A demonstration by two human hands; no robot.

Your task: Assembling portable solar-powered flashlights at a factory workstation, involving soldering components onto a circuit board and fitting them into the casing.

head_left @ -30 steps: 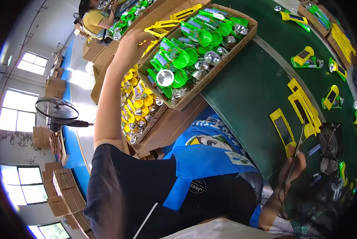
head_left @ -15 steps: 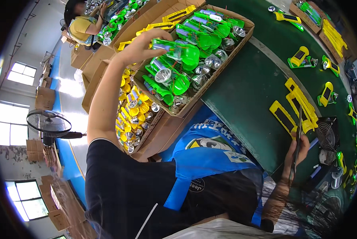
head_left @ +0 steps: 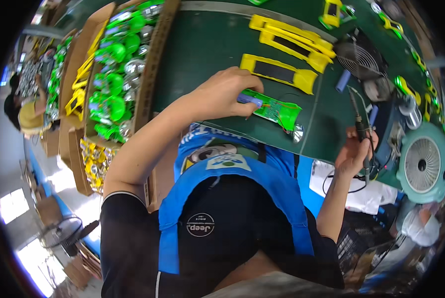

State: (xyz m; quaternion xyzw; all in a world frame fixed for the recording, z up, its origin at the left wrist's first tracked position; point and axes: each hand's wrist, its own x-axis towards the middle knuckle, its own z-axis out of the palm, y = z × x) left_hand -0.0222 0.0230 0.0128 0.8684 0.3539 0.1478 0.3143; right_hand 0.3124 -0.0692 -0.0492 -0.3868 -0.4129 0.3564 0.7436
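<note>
My left hand (head_left: 221,93) pinches the left end of a green lamp housing (head_left: 288,110) on the green table. Inside the housing are a purple battery cell (head_left: 249,100), a small circuit board and thin wires; a silver reflector (head_left: 298,133) lies at its right end. To the right, my right hand (head_left: 350,155) is closed around the dark handle of a soldering iron (head_left: 359,124), its thin tip pointing up and away. Just beyond the housing lies a yellow frame with a dark panel (head_left: 272,70), and behind it are several overlapping yellow frames (head_left: 294,45).
At the left, a cardboard box (head_left: 153,64) holds several green housings with reflectors; yellow lamp parts (head_left: 97,161) sit below. A square black fan (head_left: 357,57) stands beyond the iron. A teal fan (head_left: 421,166) is at the right. Another person (head_left: 31,116) works far left.
My left hand has brought a green housing from the box down onto the table. The view has turned, and the soldering iron is now apart from the yellow frames.
</note>
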